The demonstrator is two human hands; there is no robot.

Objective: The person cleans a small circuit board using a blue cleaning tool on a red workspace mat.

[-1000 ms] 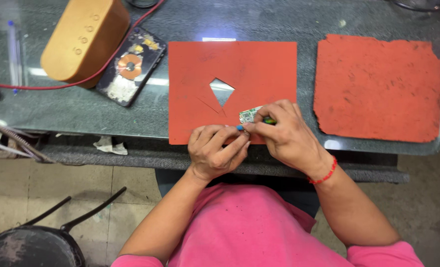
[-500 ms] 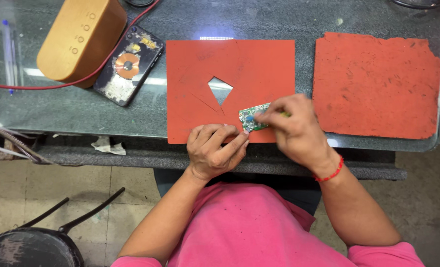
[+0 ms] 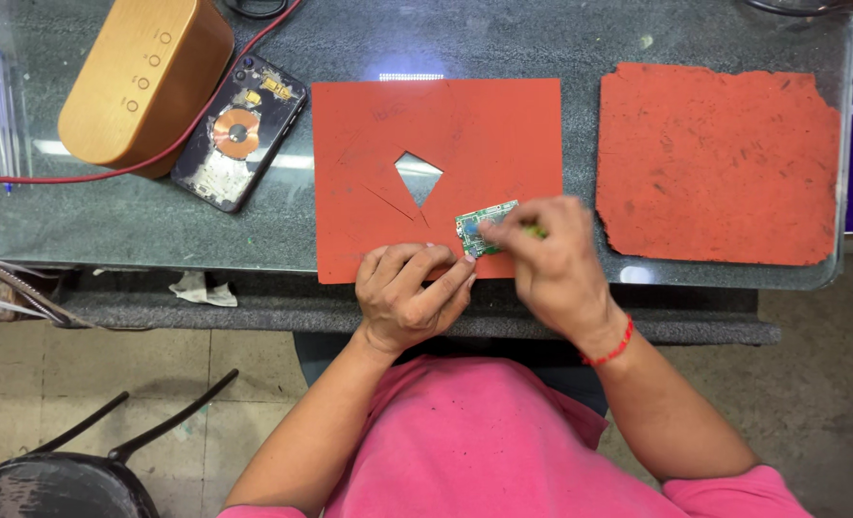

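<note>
Green board [image 3: 485, 226], light, stiff and likely fragile: my left hand [image 3: 409, 294] pins its near edge, my right hand [image 3: 547, 251] pinches a tool on it.

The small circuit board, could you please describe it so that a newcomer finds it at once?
On the glass table, find the middle red mat with the cut-out hole. At its lower right, the small green circuit board lies between the left hand and right hand.

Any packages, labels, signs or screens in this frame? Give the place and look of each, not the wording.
None show. The opened phone, back left on the table beside the tan wooden box, lies with its insides up: dark, with a copper coil, so its screen is hidden.
</note>
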